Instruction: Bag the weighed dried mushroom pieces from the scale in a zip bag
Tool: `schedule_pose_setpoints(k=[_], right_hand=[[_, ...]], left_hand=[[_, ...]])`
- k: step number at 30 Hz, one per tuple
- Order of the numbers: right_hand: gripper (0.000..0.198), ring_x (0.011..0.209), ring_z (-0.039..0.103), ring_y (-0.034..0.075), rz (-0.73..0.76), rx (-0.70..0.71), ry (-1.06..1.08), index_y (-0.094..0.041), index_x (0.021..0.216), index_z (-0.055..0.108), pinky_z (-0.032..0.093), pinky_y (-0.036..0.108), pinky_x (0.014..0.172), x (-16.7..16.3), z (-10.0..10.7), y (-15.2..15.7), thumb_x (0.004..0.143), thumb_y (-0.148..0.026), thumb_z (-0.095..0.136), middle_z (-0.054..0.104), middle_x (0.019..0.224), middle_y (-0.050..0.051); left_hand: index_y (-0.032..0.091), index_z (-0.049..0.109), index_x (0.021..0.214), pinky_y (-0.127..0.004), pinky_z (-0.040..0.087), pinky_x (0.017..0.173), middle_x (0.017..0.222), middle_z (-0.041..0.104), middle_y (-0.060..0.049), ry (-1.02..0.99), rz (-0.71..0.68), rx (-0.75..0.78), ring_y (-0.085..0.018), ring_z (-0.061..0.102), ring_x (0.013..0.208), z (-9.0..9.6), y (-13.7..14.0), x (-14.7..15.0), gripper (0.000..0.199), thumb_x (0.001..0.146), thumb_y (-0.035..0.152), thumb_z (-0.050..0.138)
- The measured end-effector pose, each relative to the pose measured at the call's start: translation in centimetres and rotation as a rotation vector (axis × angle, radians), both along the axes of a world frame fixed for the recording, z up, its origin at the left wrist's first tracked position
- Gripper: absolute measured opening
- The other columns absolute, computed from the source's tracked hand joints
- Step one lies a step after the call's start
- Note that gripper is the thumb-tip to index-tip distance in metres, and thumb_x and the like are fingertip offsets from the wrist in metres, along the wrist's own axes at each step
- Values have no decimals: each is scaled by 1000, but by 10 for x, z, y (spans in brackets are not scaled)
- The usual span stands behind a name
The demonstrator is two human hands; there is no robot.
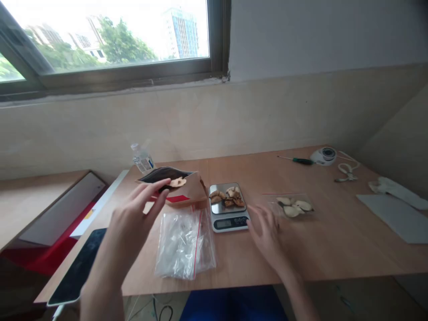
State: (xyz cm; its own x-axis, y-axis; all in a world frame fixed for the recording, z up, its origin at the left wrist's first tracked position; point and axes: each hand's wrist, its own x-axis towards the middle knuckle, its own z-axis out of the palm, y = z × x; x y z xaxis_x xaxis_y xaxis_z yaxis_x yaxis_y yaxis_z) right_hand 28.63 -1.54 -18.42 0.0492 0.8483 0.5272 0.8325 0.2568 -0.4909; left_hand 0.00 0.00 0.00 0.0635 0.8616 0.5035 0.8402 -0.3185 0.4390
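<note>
My left hand (137, 214) pinches a pale dried slice (178, 182) between thumb and fingers, above the front of an open brown paper pouch (189, 187) with a red patch. To its right stands a small kitchen scale (216, 209) with a steel plate, bearing several brown and pale dried slices (230, 196). My right hand (265, 227) is at the scale's right side, its fingers apart and nothing seen in them. Its thumb is close to the scale's buttons; whether it touches is unclear. A clear zip bag (294, 207) holding several pale slices lies beyond that hand.
Clear zip bags (180, 245) with a red seal line lie before the pouch. A plastic bottle (142, 158) stands behind it, and a phone (78, 265) lies at left. Towards the right are a screwdriver (301, 161), a white dome camera (323, 156) with cable and a white sheet (394, 218).
</note>
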Motion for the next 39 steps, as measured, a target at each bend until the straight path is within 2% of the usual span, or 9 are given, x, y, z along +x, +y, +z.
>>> schedule_pose_setpoints(k=[4,8,12,16,22,29,33,37,39], right_hand=[[42,121,44,29,78,-66,-58,-27,131,44,42,47,93,-23,7,31,90,-31,44,42,132,13],[40,119,45,29,70,-76,-91,-27,129,47,42,47,93,-34,9,46,89,-27,45,42,132,12],[30,115,47,29,47,-62,-96,-23,117,53,41,47,91,-36,11,53,87,-25,48,45,128,13],[17,109,49,28,56,-34,-99,-22,102,56,41,45,88,-37,11,60,86,-24,51,49,123,12],[8,104,50,26,91,1,-137,-22,92,60,39,40,85,-37,10,60,86,-25,55,58,113,9],[12,102,52,25,122,16,-201,-22,93,62,38,39,83,-35,13,54,88,-22,51,65,108,6],[18,105,50,26,124,-2,-193,-23,100,63,39,40,85,-32,14,55,89,-23,49,63,113,7],[28,110,47,26,133,-16,-203,-24,115,57,38,41,89,-32,13,55,89,-26,50,58,121,7],[28,112,46,26,138,-26,-228,-24,116,57,38,41,90,-33,11,55,88,-27,51,55,125,7]], left_hand=[[22,67,109,-25,52,66,96,70,-6,-593,-109,-340,-16,64,76,-51,-25,32,38,80,45,58],[16,70,102,-25,52,67,86,70,-7,-1089,-124,-507,-14,61,68,-92,-30,61,40,74,45,66],[12,71,90,-22,49,64,78,70,-7,-1411,-79,-614,-12,60,64,-106,-31,75,39,66,41,75],[10,70,81,-21,49,62,74,70,-8,-1571,-28,-697,-11,59,61,-111,-31,77,37,60,40,79],[10,69,84,-21,50,65,76,69,-8,-1558,43,-686,-11,61,63,-121,-31,75,41,59,40,80],[14,67,96,-25,51,71,93,68,-7,-1254,39,-516,-15,63,79,-131,-27,74,38,70,43,71],[15,66,94,-29,51,77,94,68,-7,-1121,20,-459,-19,64,87,-134,-27,73,37,71,44,69],[16,64,95,-30,50,79,95,68,-7,-1027,34,-440,-19,64,85,-137,-27,73,34,72,41,68],[16,64,94,-30,50,79,96,67,-7,-1002,30,-418,-18,64,86,-139,-26,73,31,74,40,67]])
